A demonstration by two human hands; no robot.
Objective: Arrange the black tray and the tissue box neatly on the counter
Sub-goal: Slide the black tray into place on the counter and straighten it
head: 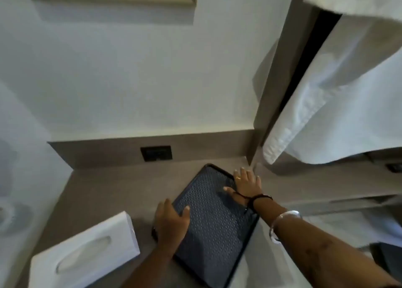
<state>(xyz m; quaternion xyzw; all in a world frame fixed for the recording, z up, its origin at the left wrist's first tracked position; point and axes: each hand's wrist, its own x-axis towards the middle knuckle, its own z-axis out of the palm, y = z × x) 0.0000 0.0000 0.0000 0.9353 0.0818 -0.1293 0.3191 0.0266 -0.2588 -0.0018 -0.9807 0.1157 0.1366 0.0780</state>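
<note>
The black rectangular tray [214,229], its inner face stamped with a fine dotted pattern and its rim raised, lay flat on the grey-brown tabletop [104,198], turned at an angle so that one corner pointed toward the back wall. The left hand [171,224] rested on the tray's near-left edge, its grip spread, with the thumb lying on the patterned face and the fingers curled over the rim. The right hand [245,184] lay at the tray's far-right edge, palm down and its grip likewise spread, the thumb on the tray and the fingers reaching onto the tabletop beyond; it wore a ring, a dark cord at the wrist and a silver bangle [282,222] farther up the forearm. The white rectangular tissue box [87,253], with an oval slot in its top, stood on the tabletop to the left of the tray, near it but apart. A white cloth [339,96] hung at upper right.
</note>
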